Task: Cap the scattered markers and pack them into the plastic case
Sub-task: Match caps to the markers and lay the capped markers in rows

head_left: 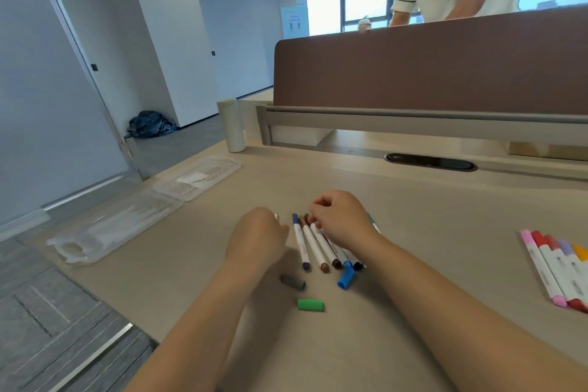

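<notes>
Centrally on the beige desk (445, 216) lies a row of markers (313, 248), white barrels side by side, slanting from upper left to lower right, their dark blue, brown and black ends pointing toward the bottom of the frame. The right hand (342, 219) sits over the upper ends of this row, knuckles up and fingers curled down, thumb and index finger closing on the top of 1 marker near a brown tip. The left hand (257, 239) rests just left of the row, not touching it, with its back to the camera and fingers curled under. A small white tip (276, 216) shows past its knuckles, but I cannot tell whether the hand grips anything.

Below the row lie 3 loose caps: a blue cap (346, 275) touching the markers' lower ends, a gray cap (292, 282) just under the left wrist, and a green cap (311, 304) nearest the bottom.

Well apart, at the left of the frame, the clear plastic case (117, 226) lies open and flat on the desk's edge. A second group of markers (556, 267), pink, red, purple and orange, lies at the right edge.

A white bottle (231, 124) stands beyond the case, beside a brown divider (429, 73).
</notes>
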`<state>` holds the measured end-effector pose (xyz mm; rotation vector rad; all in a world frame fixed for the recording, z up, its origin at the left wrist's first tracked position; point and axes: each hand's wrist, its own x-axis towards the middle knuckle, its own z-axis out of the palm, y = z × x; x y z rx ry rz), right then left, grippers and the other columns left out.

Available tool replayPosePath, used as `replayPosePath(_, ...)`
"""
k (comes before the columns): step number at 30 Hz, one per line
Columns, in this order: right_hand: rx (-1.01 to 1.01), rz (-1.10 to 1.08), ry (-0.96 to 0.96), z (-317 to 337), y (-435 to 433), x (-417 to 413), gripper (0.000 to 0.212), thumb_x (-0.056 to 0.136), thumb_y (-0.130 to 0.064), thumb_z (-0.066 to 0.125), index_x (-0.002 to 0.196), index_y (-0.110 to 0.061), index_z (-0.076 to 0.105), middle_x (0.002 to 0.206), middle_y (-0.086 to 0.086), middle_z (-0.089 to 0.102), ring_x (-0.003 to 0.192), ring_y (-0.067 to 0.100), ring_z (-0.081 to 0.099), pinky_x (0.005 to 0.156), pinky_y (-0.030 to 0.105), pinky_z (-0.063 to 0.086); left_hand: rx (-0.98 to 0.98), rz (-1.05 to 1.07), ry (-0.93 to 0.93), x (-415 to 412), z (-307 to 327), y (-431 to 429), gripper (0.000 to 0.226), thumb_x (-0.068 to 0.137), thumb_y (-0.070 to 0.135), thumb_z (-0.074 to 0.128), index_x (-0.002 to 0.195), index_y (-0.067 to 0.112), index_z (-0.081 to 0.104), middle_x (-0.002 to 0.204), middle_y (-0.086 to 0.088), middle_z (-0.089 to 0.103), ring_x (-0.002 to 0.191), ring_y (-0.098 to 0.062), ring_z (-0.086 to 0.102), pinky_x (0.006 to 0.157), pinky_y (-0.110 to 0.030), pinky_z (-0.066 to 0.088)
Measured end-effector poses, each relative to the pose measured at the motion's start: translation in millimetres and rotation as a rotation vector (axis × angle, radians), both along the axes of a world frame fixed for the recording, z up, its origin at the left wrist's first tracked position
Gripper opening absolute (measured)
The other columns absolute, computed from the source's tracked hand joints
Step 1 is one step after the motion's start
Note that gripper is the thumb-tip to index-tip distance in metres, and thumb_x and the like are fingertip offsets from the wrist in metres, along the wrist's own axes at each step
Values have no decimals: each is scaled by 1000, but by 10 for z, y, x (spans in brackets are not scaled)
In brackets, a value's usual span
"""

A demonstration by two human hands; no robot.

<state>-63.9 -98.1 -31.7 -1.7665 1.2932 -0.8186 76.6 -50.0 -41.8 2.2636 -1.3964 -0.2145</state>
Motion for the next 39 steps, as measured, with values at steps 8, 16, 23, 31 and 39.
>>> replayPosePath(8, 1, 33, 12, -13, 37, 226, 18, 97, -16, 53, 87, -18, 67, 86, 2, 71, 87, 22, 68, 83, 39, 56, 119, 33, -66, 345, 67, 52, 20, 89, 28, 62, 86, 10, 71, 71, -6, 68, 63, -24, 66, 62, -30, 56)
replayPosePath(16, -35, 33, 10, 11, 19, 281, 20, 99, -18, 52, 84, -20, 65, 88, 3, 72, 85, 20, 67, 81, 38, 57, 156, 0, -252, 225, -29, 62, 30, 84, 45, 66, 77, 18, 55, 76, 0, 55, 73, -22, 56, 62, -28, 42)
replayPosePath(23, -47, 32, 10, 14, 48, 207, 17, 98, -18, 54, 86, -20, 65, 84, 1, 71, 78, 16, 63, 76, 35, 55, 101, -18, -297, 59, 41, 110, 12, 94, 25, 54, 85, 19, 49, 92, -3, 57, 89, -25, 59, 68, -29, 41)
replayPosePath(31, -95, -21, 74, 79, 183, -63, 16, 95, -20, 57, 88, -16, 70, 79, -1, 70, 71, 14, 63, 67, 31, 53, -64, -50, 236, 32, 171, 361, 27, 89, 26, 58, 72, 7, 68, 64, -3, 60, 55, -17, 51, 53, -26, 38)
replayPosePath(39, -69, -21, 624, 45, 377, -407, 22, 84, -34, 70, 87, -13, 68, 81, 7, 73, 78, 21, 71, 73, 37, 56, -155, -156, 636, -144, 115, 669, 7, 86, 20, 64, 89, 13, 66, 64, -1, 56, 54, -15, 49, 59, -30, 42)
